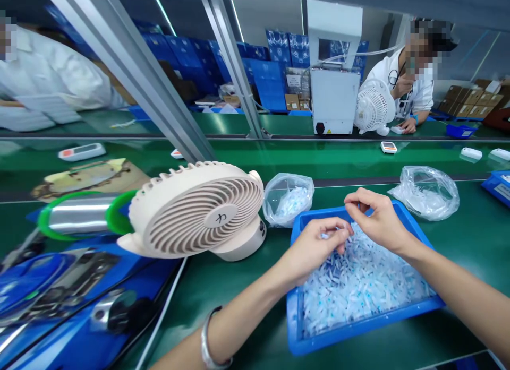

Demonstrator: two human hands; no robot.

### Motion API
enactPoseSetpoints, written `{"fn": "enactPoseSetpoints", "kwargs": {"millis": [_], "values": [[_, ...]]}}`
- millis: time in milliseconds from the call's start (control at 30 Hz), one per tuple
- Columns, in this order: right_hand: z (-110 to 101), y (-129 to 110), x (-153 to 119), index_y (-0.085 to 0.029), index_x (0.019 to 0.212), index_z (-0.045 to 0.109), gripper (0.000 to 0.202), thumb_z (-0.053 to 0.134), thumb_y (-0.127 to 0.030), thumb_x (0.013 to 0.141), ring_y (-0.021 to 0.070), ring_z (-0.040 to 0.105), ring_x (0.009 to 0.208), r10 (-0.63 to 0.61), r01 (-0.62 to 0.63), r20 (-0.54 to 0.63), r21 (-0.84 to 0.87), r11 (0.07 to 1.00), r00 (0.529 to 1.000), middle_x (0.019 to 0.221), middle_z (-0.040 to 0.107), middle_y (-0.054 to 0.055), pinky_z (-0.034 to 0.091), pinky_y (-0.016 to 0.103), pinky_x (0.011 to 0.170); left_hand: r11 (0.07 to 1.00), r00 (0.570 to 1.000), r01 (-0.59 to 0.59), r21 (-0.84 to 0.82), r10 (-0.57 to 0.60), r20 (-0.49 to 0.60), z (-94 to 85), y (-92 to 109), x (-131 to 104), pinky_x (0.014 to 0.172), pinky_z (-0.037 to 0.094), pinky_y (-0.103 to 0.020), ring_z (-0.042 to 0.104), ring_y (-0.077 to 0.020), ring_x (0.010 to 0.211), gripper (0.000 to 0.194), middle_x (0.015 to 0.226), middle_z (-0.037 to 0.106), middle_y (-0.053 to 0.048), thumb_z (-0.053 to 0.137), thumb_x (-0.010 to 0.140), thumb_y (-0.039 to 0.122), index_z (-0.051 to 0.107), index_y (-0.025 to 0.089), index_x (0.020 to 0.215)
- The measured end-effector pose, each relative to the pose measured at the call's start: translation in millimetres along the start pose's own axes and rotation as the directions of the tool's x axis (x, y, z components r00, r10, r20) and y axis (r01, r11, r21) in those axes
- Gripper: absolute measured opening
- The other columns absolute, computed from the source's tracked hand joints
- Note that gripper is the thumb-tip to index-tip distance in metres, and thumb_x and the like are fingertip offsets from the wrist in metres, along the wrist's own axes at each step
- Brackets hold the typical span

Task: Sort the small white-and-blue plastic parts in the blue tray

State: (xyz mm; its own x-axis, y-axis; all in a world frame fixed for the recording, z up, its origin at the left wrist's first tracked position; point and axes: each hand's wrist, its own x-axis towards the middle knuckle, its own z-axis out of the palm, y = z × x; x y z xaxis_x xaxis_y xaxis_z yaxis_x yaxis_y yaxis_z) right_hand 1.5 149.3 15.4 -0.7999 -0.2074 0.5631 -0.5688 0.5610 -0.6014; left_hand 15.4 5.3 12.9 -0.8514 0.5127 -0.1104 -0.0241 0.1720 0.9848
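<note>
A blue plastic tray (pixel 297 327) holds a heap of small white and light-blue plastic pieces (pixel 358 285). Over its far left part is my left hand (pixel 319 242), thumb and fingertips pinched together on something too small to make out. Close beside it, slightly higher and to the right, my right hand (pixel 374 218) is also closed in a pinch above the tray's far edge. Whatever lies between those fingertips is hidden. Behind the tray stand a clear bag (pixel 289 200) with similar small pieces and another clear bag (pixel 428 192) with whitish contents.
Left of the tray stands a beige fan (pixel 207 211), beside a green-rimmed spool (pixel 79 215) and blue tooling (pixel 40 306). A conveyor belt (pixel 319 160) beyond carries small white devices (pixel 389 147). Metal posts (pixel 131 67) rise in front. Across sit two people in white, near a white machine (pixel 334 99).
</note>
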Motion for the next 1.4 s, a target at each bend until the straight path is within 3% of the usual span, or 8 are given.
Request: {"fn": "enactPoseSetpoints", "kwargs": {"millis": [167, 433, 667, 800, 933, 1167, 1300, 1400], "values": [[1, 1, -2, -0.015, 0.075, 0.059, 0.017, 0.043, -0.011, 0.074, 0.0093, 0.051, 0.061, -0.021, 0.018, 0.082, 0.032, 0.999, 0.996, 0.066, 0.057, 0.001, 0.038, 0.021, 0.054, 0.930, 0.995, 0.087, -0.358, -0.102, -0.024, -4.7, -2, 4, 0.040, 0.012, -0.019, 0.023, -0.0024, 0.039, 0.015, 0.055, 0.051, 0.001, 0.052, 0.072, 0.029, 0.051, 0.015, 0.076], [0, 0, -3, -0.016, 0.069, 0.058, 0.015, 0.044, -0.011, 0.072, 0.0085, 0.049, 0.059, -0.004, 0.001, 0.082, 0.030, 1.000, 0.997, 0.065, 0.058, 0.000, 0.038, 0.020, 0.053, 0.930, 0.995, 0.055, -0.363, -0.081, -0.056, -3.0, -3, 4, 0.039, 0.014, -0.017, 0.026, -0.0015, 0.038, 0.013, 0.052, 0.048, 0.002, 0.054, 0.072, 0.027, 0.054, 0.014, 0.075], [-11, 13, 3, -0.015, 0.074, 0.063, 0.013, 0.051, -0.017, 0.070, 0.0101, 0.049, 0.057, 0.129, -0.137, -0.059, -0.150, 0.979, 0.990, 0.069, 0.062, 0.002, 0.038, 0.024, 0.054, 0.932, 0.987, 0.058, -0.359, -0.107, -0.119, -0.6, -2, 4, 0.037, 0.014, -0.017, 0.026, -0.0012, 0.037, 0.014, 0.047, 0.042, 0.004, 0.053, 0.072, 0.023, 0.050, 0.014, 0.062], [-18, 7, 5, -0.014, 0.077, 0.065, 0.016, 0.051, -0.021, 0.072, 0.0097, 0.050, 0.056, 0.181, -0.176, 0.131, -0.053, 0.983, 0.975, 0.071, 0.063, 0.002, 0.038, 0.022, 0.053, 0.914, 0.989, 0.101, -0.394, -0.137, -0.064, -2.0, -1, 3, 0.037, 0.016, -0.016, 0.028, -0.0014, 0.038, 0.012, 0.047, 0.043, 0.003, 0.049, 0.073, 0.020, 0.052, 0.012, 0.063], [-15, -3, 2, -0.016, 0.086, 0.064, 0.020, 0.047, -0.017, 0.076, 0.0087, 0.051, 0.060, 0.052, -0.079, 0.414, 0.049, 0.996, 0.909, 0.072, 0.062, 0.000, 0.038, 0.021, 0.055, 0.899, 0.985, 0.161, -0.407, -0.170, 0.014, -3.8, -1, 4, 0.037, 0.018, -0.016, 0.031, -0.0013, 0.038, 0.012, 0.049, 0.045, 0.002, 0.049, 0.071, 0.017, 0.053, 0.010, 0.062], [-11, -6, 1, -0.015, 0.071, 0.060, 0.016, 0.045, -0.015, 0.078, 0.0074, 0.046, 0.055, 0.008, -0.016, 0.345, 0.019, 1.000, 0.939, 0.065, 0.059, -0.002, 0.034, 0.020, 0.052, 0.870, 0.979, 0.128, -0.476, -0.188, -0.080, -3.8, 0, 5, 0.037, 0.021, -0.014, 0.034, -0.0012, 0.040, 0.012, 0.051, 0.046, 0.001, 0.053, 0.069, 0.018, 0.052, 0.010, 0.059], [-12, 11, 6, -0.015, 0.077, 0.060, 0.018, 0.043, -0.021, 0.080, 0.0118, 0.052, 0.068, 0.112, -0.090, 0.127, -0.164, 0.982, 0.985, 0.076, 0.061, 0.003, 0.038, 0.023, 0.060, 0.818, 0.964, 0.131, -0.560, -0.236, -0.120, -5.8, 3, 7, 0.037, 0.025, -0.014, 0.036, -0.0019, 0.040, 0.008, 0.052, 0.048, 0.001, 0.051, 0.066, 0.014, 0.051, 0.011, 0.059], [-17, 25, 8, -0.015, 0.070, 0.059, 0.025, 0.038, -0.020, 0.082, 0.0144, 0.053, 0.067, 0.238, -0.117, 0.240, -0.429, 0.896, 0.941, 0.076, 0.061, 0.007, 0.036, 0.026, 0.060, 0.807, 0.958, 0.163, -0.567, -0.267, -0.105, -3.6, 6, 5, 0.037, 0.024, -0.015, 0.036, -0.0020, 0.040, 0.007, 0.052, 0.048, 0.001, 0.050, 0.064, 0.013, 0.050, 0.011, 0.058]]}}
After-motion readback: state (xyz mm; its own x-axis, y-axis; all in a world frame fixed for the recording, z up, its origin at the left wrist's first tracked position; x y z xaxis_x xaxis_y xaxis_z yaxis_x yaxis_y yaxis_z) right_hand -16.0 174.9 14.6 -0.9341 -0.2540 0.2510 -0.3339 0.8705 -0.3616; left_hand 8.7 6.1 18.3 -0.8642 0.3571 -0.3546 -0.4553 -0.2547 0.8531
